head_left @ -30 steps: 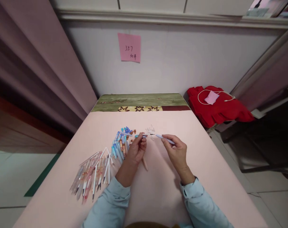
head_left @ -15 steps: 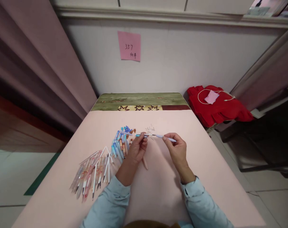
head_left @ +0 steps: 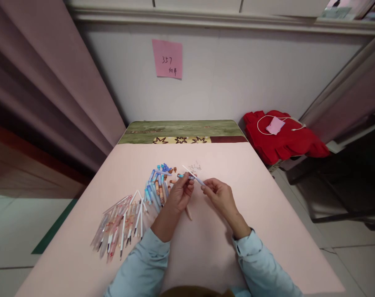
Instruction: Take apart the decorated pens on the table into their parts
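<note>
My right hand is closed in a pinch on a lavender pen barrel, which slants up to the left. A thin white pen refill lines up with the barrel's upper end and crosses by my left fingertips. My left hand is closed around a small blue pen part, mostly hidden by the fingers. Left of that hand lies a bunch of blue, lavender and brown pen barrels. Beyond them sit small blue caps and brown ones. Tiny clear pieces are scattered past my fingertips.
Clear pen tubes and white refills lie in a pile at the left of the pink-covered table. One peach-coloured pen part rests beside my left wrist. Red cloth with a cable sits past the table's right edge.
My right hand has moved left, close to my left hand. The lavender barrel has turned from nearly level to slanting, and the white refill now points up to the left.
</note>
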Tool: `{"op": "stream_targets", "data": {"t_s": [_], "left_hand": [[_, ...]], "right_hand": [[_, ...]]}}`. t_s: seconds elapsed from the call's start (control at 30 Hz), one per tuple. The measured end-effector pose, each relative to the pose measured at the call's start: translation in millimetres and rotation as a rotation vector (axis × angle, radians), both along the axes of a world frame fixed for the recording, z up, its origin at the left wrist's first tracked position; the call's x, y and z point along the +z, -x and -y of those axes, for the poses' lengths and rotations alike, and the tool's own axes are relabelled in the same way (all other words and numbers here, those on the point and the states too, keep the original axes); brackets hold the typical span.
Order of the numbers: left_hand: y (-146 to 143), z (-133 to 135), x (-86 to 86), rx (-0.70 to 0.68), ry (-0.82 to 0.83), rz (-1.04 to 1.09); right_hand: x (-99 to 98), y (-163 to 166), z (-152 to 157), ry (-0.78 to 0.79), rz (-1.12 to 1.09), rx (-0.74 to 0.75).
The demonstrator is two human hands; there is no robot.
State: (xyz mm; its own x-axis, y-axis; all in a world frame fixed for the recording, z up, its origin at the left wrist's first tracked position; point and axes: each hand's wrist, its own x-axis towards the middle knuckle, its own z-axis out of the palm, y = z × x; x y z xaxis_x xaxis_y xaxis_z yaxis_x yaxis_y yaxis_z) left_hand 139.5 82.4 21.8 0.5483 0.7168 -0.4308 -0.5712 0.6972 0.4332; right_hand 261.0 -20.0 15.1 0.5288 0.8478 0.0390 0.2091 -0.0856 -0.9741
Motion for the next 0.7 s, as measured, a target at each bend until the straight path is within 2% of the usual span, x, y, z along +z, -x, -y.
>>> {"op": "stream_targets", "data": {"t_s": [0.13,0.33,0.47,0.7], "left_hand": [[4.9,-1.7,3.6,-0.021,-0.004,0.073],[5.9,-2.8,9.7,0.042,0.064,0.073],[5.5,-3.5,11.2,0.053,0.106,0.048],[2.8,-2.4,9.1,0.039,0.084,0.029]], "right_hand": [[8.5,0.4,-0.3,-0.112,-0.226,-0.059],[12.6,-2.0,1.6,-0.180,-0.217,-0.100],[10.0,-1.9,2.5,-0.146,-0.097,-0.098],[15.5,2.4,5.6,-0.125,0.203,-0.112]]}}
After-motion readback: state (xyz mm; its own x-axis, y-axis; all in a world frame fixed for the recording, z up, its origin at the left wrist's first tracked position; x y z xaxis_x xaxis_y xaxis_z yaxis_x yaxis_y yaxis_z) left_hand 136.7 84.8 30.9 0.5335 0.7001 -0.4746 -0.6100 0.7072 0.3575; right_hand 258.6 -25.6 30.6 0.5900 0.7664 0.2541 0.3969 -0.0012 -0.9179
